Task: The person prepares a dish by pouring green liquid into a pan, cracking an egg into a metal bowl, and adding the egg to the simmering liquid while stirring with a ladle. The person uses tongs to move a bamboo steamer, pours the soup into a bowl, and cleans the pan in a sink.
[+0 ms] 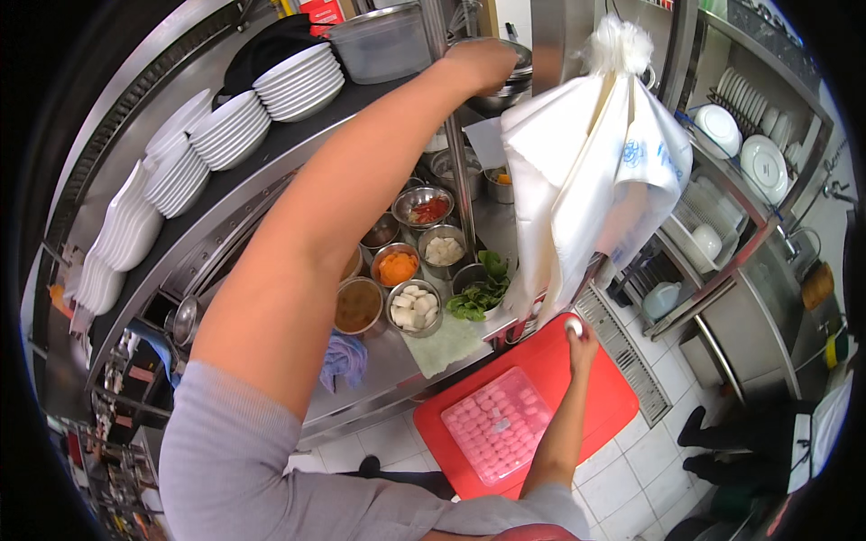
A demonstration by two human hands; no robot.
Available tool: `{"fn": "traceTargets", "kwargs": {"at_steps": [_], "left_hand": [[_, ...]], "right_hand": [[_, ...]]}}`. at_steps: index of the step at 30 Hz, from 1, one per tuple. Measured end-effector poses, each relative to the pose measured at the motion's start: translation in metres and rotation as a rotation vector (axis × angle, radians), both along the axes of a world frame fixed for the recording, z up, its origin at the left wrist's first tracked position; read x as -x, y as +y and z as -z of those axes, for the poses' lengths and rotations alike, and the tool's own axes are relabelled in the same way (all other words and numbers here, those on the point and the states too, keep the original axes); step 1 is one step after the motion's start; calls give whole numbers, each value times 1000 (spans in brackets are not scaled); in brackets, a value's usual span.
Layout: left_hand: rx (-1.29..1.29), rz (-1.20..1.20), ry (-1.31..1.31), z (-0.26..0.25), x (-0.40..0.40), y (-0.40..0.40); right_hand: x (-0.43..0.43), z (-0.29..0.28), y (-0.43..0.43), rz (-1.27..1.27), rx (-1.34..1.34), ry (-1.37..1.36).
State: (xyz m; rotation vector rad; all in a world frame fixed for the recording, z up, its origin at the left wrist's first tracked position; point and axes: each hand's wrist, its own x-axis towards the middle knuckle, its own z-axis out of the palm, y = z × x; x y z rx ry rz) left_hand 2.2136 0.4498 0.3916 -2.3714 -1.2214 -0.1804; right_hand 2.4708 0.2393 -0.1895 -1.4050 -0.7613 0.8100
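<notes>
My left hand (488, 64) reaches up to a stack of steel bowls (499, 101) on the upper shelf; its fingertips are hidden. My right hand (582, 348) is at the right, over a red lid or board (609, 392), with its fingers around a small white rounded thing (574, 327), perhaps an egg. Beside my right forearm, a clear plastic box (497, 426) of many small round pieces sits on the red surface. On the steel counter stand steel bowls of sliced carrot (397, 268), white cylindrical pieces (413, 308) and pale chunks (444, 251), near green leaves (477, 297).
White plastic bags (595, 162) hang between my hands. Stacked white plates (298, 81) line the upper shelf. A tub of brown liquid (358, 306) and a bluish cloth (344, 362) are on the counter. At the lower right stands another person (758, 439), near the steel sink.
</notes>
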Motion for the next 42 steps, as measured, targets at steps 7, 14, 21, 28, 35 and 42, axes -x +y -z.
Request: {"fn": "traceTargets", "kwargs": {"at_steps": [7, 14, 21, 28, 35, 42], "left_hand": [[-136, -74, -572, -11, -13, 53], [-382, 286, -1638, -5, -9, -35], [-198, 592, -1848, 43, 64, -204], [-92, 246, -995, 224, 285, -431], [40, -364, -735, 406, 471, -585], [83, -497, -725, 454, 533, -605]], "right_hand": [[35, -15, -219, 287, 85, 475], [98, -97, -315, 38, 168, 731], [118, -143, -279, -298, 216, 605], [259, -162, -246, -659, 217, 411], [458, -143, -255, -825, -116, -233], [555, -113, -277, -699, -352, -856]]}}
